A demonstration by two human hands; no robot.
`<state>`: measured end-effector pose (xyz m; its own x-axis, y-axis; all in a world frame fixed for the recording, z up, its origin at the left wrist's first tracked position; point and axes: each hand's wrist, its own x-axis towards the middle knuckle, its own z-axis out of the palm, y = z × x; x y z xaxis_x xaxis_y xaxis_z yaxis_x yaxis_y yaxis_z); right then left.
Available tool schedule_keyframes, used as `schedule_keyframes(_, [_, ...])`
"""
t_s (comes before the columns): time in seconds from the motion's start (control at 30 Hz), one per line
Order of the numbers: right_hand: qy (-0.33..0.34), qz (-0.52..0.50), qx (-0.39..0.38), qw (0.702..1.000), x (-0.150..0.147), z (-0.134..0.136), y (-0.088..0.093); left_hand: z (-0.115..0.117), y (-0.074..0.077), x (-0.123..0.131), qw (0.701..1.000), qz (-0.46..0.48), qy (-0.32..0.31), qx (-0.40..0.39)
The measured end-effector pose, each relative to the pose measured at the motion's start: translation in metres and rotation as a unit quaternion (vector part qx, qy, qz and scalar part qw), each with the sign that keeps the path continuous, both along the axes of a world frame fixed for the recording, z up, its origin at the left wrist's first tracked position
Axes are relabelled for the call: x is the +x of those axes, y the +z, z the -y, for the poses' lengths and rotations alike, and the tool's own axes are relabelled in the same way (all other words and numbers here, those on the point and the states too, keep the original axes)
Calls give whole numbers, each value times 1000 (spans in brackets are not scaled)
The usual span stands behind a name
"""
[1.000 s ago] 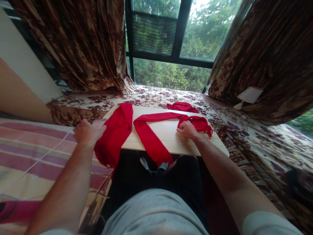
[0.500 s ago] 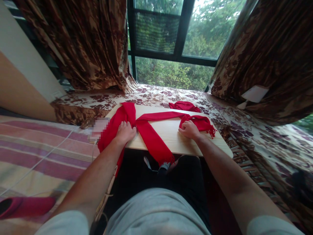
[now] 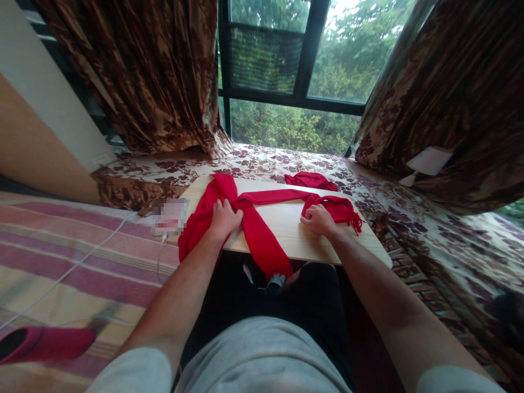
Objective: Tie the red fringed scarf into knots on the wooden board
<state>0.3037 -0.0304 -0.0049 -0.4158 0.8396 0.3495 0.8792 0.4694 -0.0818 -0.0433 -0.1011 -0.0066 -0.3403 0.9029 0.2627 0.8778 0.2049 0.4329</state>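
Observation:
A long red scarf (image 3: 264, 234) with fringed ends lies in crossing strips over a pale wooden board (image 3: 282, 224). One fringed end hangs past the board's near edge, above my legs. My left hand (image 3: 226, 219) is closed on the bunched, wider part of the scarf at the board's left side. My right hand (image 3: 318, 220) forms a fist on the looped part at the right, close to the other fringe. The fingertips of both hands are partly hidden from above. A second red cloth piece (image 3: 311, 180) rests just behind the board's far edge.
On the striped bedding (image 3: 73, 262) at left are a blurred-out device (image 3: 168, 217) with a white cable and a red cylindrical object (image 3: 49, 344). A small lamp (image 3: 429, 160) stands on the floral-covered sill (image 3: 270, 158) at right. Patterned curtains (image 3: 164, 82) flank the window.
My left hand has moved to the right, dragging the bunched left part of the scarf further onto the board. My right hand stays on the looped part. The view has shifted slightly.

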Motion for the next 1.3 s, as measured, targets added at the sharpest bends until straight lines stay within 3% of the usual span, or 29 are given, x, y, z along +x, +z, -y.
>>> schedule_keyframes(0.07, [4,-1,-1,1000,1,0,0,11,13,-25,994,-11,42,102])
schedule_keyframes(0.17, [10,-1,1,1000,1,-1,-1,37,25,-75,968,-38,171,177])
schedule_keyframes(0.27, [9,-1,0,1000,1,-2,-1,64,21,-115,956,-58,248,147])
schedule_keyframes(0.4, [2,-4,-6,1000,0,-3,-2,84,1,-134,968,-49,240,48])
schedule_keyframes(0.57, [6,-3,-13,1000,1,-3,-3,80,-12,-136,972,-24,232,25])
schedule_keyframes(1.03, [21,8,-7,1000,3,-2,1,41,-2,-133,979,-18,201,-15])
schedule_keyframes(1.13, [21,-10,-10,1000,3,-2,0,42,0,-122,979,-28,197,46])
schedule_keyframes(1.2, [25,-26,-8,999,1,-2,0,42,4,-103,977,-57,154,133])
schedule_keyframes(1.3, [44,-49,-11,998,-3,0,-1,35,12,-60,976,-79,8,204])
